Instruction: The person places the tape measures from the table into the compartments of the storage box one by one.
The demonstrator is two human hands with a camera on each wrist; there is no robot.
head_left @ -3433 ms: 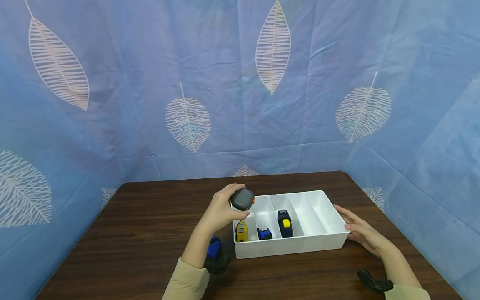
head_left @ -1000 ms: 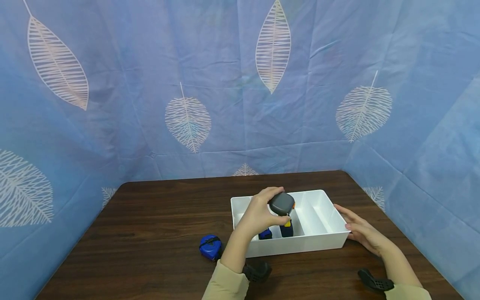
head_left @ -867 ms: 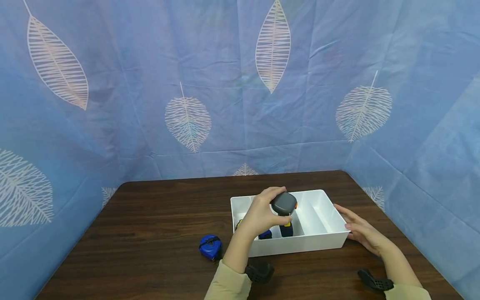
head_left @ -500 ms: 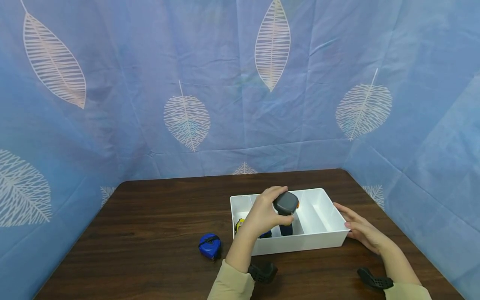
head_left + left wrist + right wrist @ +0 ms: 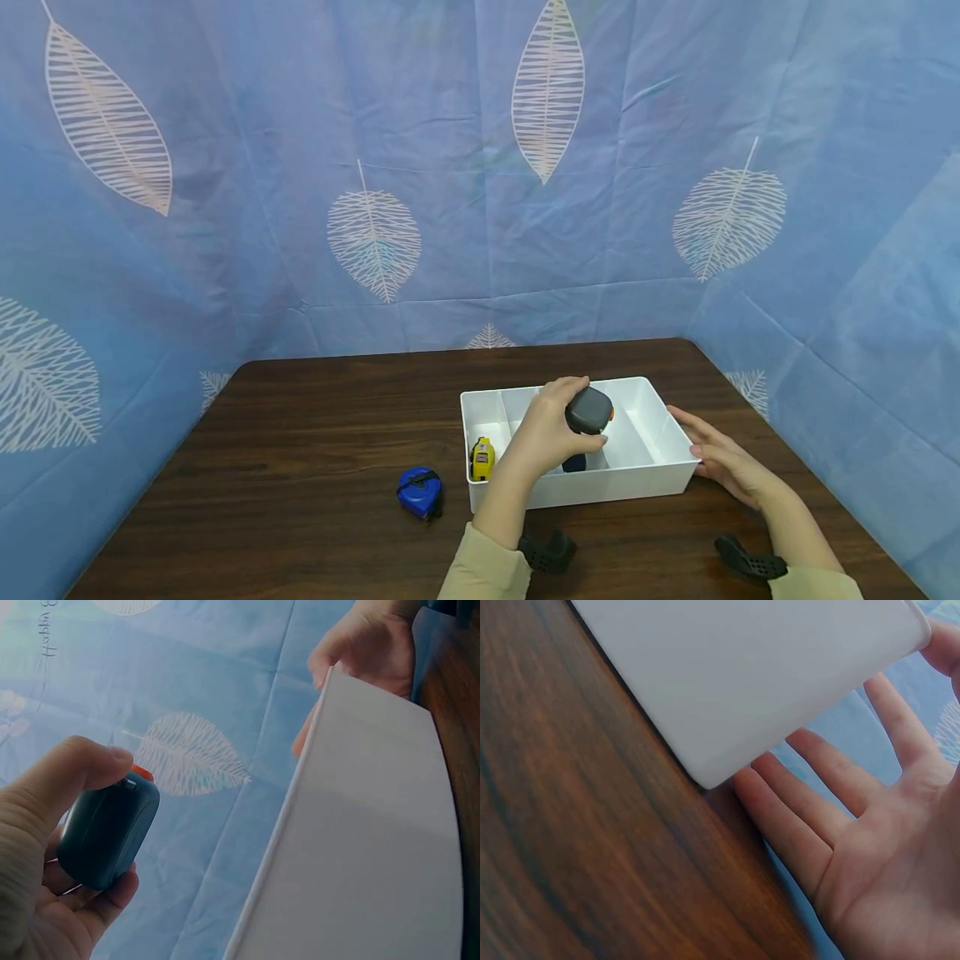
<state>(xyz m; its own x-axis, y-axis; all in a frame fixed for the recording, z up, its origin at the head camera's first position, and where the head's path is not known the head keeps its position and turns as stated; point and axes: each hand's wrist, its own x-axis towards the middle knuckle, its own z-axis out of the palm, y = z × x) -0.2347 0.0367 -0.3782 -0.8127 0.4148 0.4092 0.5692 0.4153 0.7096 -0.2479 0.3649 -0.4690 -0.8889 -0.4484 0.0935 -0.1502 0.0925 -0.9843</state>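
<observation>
My left hand holds a dark grey tape measure over the middle of a white divided tray. Its thumb and fingers grip the case from opposite sides; in the left wrist view an orange part and a small metal hook show on the tape measure. A yellow tape measure sits in the leftmost compartment. Part of a dark navy one shows below my left thumb. At the tray's right end, my right hand touches the wall with extended fingers, thumb at the rim.
On the dark wooden table, a blue tape measure with a black strap lies left of the tray. Blue leaf-patterned cloth hangs behind and beside the table. A black wrist strap is on the left wrist.
My left hand has carried the grey tape measure rightward, from the tray's left end to over its middle. The yellow tape measure has come back into sight. My right hand stays at the tray's end.
</observation>
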